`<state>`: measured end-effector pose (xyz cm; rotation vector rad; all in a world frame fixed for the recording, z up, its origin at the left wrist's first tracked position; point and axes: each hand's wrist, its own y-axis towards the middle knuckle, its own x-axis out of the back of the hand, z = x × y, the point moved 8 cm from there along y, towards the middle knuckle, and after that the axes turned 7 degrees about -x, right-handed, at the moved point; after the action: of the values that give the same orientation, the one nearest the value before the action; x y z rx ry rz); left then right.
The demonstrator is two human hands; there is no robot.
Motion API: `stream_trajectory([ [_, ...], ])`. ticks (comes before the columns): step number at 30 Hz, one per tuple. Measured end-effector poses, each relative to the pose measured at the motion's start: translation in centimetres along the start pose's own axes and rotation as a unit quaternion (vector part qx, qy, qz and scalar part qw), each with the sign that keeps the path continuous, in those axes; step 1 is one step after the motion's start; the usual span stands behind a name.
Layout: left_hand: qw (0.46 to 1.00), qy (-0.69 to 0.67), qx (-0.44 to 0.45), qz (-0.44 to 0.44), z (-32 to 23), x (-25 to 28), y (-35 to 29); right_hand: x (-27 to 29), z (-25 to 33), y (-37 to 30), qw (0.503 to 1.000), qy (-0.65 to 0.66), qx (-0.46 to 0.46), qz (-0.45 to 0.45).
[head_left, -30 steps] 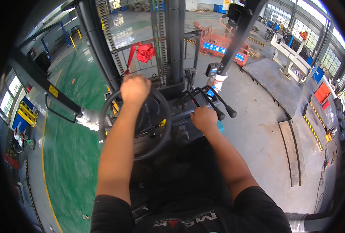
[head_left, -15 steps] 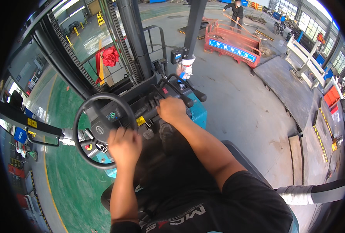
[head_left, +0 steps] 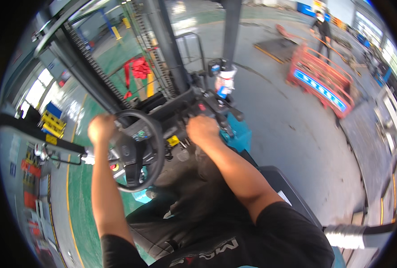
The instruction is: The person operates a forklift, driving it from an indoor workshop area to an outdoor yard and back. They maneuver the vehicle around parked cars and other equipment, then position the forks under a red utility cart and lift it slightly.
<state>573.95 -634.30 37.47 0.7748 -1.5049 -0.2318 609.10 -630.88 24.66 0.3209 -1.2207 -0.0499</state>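
Observation:
I sit at the controls of a forklift. My left hand (head_left: 101, 128) is closed at the upper left rim of the black steering wheel (head_left: 161, 147), blurred by motion. Its fingers hide whatever part of the wheel lies inside them. My right hand (head_left: 203, 129) is closed on a control lever beside the dashboard, and the lever's grip is mostly covered. Other black levers (head_left: 237, 114) stand just to the right of that hand. A small display (head_left: 140, 134) glows behind the wheel, and a yellow label (head_left: 173, 140) sits between wheel and levers.
Ahead rises the black mast (head_left: 89, 71) with chains, and a red cloth bow (head_left: 140, 68) hangs beyond it. A red metal cart (head_left: 317, 82) stands at the far right, with a person (head_left: 322, 33) holding a long pole behind it. Metal plates (head_left: 364, 143) lie on the right.
My left hand has swung from the wheel's right side to its upper left. The surroundings have shifted, the red cart now further right. My right hand stays at the levers.

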Motion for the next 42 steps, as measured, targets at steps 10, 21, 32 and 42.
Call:
stream_trajectory([
  [10, 0.916, -0.177, -0.325, -0.158, -14.6, 1.0, -21.5, -1.5, -3.4, 1.7, 0.995, 0.021, 0.033, -0.089],
  [21, 0.965, -0.045, -0.165, -0.2, 3.3, 0.1, -8.5, -1.5, -3.0, 1.7, 0.992, -0.018, 0.014, -0.126],
  [32, 0.942, -0.039, -0.268, -0.199, -12.1, -0.7, -2.5, -2.6, -2.8, 3.1, 0.992, -0.057, 0.006, -0.115],
  [42, 0.895, -0.128, -0.384, -0.188, -22.3, -1.9, -16.1, -2.4, -4.9, 4.8, 0.995, -0.003, 0.016, -0.101],
])
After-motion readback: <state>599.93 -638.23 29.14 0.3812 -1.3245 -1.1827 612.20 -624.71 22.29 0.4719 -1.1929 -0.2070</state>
